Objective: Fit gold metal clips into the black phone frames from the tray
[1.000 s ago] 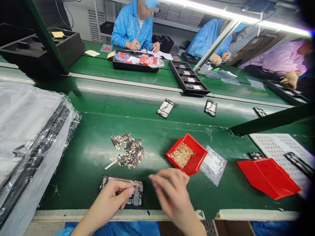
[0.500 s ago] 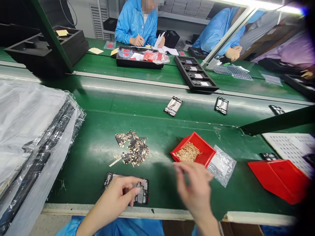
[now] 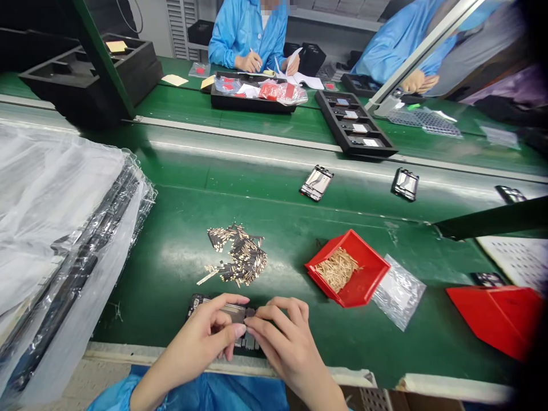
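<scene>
An opened phone frame, dark with silvery inner parts, lies by the near table edge, partly covered by both hands. My left hand is curled over it, gripping it, with the index finger and thumb on its surface. From the right, my right hand reaches over the same phone frame, thumb and fingers pinched close to the left thumb tip. Whatever sits in that pinch is too small to make out. Beyond the hands lies a pile of small black and gold strips. Thin tan pieces fill part of a red bin.
Plastic-wrapped sheets cover the left side. A clear bag lies beside the red bin, with another red bin farther right. Two phone frames rest farther back. A green post juts in. Co-workers sit opposite.
My right hand has moved left from beside the red bin to the phone frame, still pinched. The left hand stays on the frame. The whole view has shifted slightly.
</scene>
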Demonstrator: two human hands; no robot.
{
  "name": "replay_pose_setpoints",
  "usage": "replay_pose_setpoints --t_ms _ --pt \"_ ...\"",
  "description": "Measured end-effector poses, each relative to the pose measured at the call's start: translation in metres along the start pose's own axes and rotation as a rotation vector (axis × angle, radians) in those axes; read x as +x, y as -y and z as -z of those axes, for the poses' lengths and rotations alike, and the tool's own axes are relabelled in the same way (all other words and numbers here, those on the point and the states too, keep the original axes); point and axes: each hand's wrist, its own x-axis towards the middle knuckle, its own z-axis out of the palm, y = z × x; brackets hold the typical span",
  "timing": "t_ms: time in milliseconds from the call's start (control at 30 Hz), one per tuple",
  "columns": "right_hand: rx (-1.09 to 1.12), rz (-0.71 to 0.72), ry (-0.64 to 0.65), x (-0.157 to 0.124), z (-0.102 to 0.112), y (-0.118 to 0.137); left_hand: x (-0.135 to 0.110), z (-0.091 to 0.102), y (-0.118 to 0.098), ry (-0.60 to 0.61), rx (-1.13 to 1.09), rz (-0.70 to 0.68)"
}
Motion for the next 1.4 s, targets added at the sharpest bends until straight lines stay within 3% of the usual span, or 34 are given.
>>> replay_pose_setpoints --t_ms 100,167,233,300,433,567,800,1400 --pt "0.183 -0.109 0.073 0.002 0.0 -0.001 -0.006 0.004 0.001 -0.137 0.297 -0.284" --pt "0.308 -0.159 0.127 0.002 0.001 0.0 -0.01 0.006 0.0 -0.097 0.342 -0.45" --pt "0.413 -0.181 0.177 0.002 0.002 0.0 -0.012 0.009 -0.002 -0.011 0.317 -0.512" --pt "0.467 -0.215 0.186 0.001 0.001 -0.003 -0.013 0.012 -0.003 -0.008 0.365 -0.505" --pt "0.447 -0.365 0.126 0.001 -0.004 -0.014 -0.013 0.024 0.007 -0.198 0.802 -0.508" --pt "0.38 -0.416 0.178 0.002 -0.008 -0.021 -0.014 0.035 0.022 -0.166 1.047 -0.495" --pt "0.309 -0.374 0.236 0.007 -0.011 -0.023 -0.016 0.04 0.026 -0.084 1.066 -0.532" --pt "0.287 -0.308 0.213 0.001 -0.016 -0.025 -0.015 0.039 0.024 -0.085 1.034 -0.51"
